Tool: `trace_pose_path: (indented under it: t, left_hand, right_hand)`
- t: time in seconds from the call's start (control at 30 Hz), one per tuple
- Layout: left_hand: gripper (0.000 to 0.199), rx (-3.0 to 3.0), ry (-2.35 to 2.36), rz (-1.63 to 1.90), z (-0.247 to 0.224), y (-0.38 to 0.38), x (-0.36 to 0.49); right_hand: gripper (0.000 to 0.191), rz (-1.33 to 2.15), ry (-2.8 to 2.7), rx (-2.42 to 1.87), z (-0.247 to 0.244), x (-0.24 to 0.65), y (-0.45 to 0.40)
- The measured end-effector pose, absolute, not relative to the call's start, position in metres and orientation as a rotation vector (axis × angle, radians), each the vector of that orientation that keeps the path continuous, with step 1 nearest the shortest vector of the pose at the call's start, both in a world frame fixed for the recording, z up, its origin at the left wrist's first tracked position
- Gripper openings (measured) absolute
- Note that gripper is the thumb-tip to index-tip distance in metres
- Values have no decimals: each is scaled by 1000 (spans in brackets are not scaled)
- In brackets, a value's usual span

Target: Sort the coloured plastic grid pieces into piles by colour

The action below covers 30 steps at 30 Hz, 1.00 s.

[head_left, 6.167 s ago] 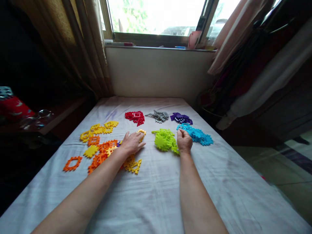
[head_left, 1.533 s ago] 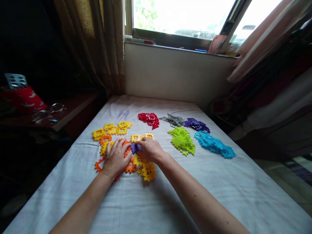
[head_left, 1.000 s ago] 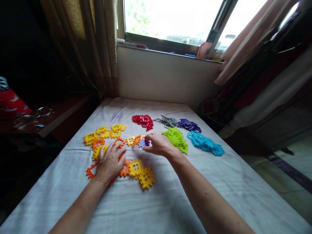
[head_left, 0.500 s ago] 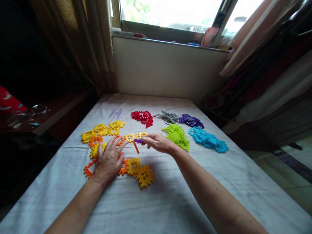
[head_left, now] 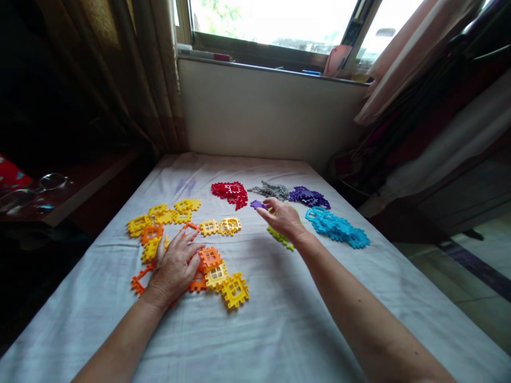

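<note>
My left hand [head_left: 175, 266] rests on the orange and yellow pieces with its fingers spread. Under and beside it lie toothed plastic building tiles, among them an orange tile [head_left: 210, 257], a pale yellow tile [head_left: 216, 275] and a deeper yellow tile [head_left: 235, 291]. My right hand [head_left: 285, 219] pinches a purple tile [head_left: 258, 205] between thumb and fingers, above the bed. Below that hand is the lime green pile [head_left: 281, 238], partly hidden by it. Two light yellow tiles [head_left: 209, 227] lie between my hands, farther back.
Yellow tiles [head_left: 163, 216] spread at the left. Along the back are a red pile [head_left: 231, 193], a grey pile [head_left: 270, 190] and a dark purple pile [head_left: 308, 197]; a blue pile [head_left: 337, 229] lies right. Glasses [head_left: 54, 182] sit on a side table beyond the left edge.
My right hand has moved right and slightly away, carrying the purple tile over the green pile. An orange tile, seen edge-on below that hand before, now lies beside my left hand, which stays put.
</note>
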State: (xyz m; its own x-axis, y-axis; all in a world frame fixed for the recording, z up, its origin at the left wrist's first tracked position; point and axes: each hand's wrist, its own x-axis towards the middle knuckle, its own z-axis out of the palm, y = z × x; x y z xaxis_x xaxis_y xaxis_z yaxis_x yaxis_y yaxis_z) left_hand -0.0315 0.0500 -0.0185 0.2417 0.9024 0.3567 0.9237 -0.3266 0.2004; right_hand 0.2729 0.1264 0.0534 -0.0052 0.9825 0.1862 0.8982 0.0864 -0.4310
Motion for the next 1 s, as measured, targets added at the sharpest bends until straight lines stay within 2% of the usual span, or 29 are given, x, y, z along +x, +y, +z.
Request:
trace_pose_path:
  t: [0.13, 0.23, 0.37, 0.53, 0.7, 0.87, 1.0]
  left_hand:
    - [43, -2432, -1822, -674, -22, 52, -36]
    - [45, -2454, -1818, -654, -24, 52, -38]
    - [46, -2461, -1778, -628, -26, 52, -41]
    - [47, -2461, -1776, -626, -25, 52, -41]
    - [45, -2424, -1839, -654, -18, 50, -32]
    - [46, -2425, -1785, -877, -12, 48, -30]
    - [46, -2421, -1760, -1071, -1, 52, -46]
  right_hand:
    - [39, -35, -1837, -2220, 58, 338, 157]
    - [44, -37, -1659, -2431, 63, 379, 182]
    - [52, 33, -1439, -2485, 63, 411, 203]
    - [50, -35, -1408, -2314, 50, 415, 189]
    - [46, -52, -1534, -1820, 35, 378, 142]
    - [40, 225, -1728, -1423, 13, 297, 73]
    - [31, 457, -1967, -1322, -4, 242, 25]
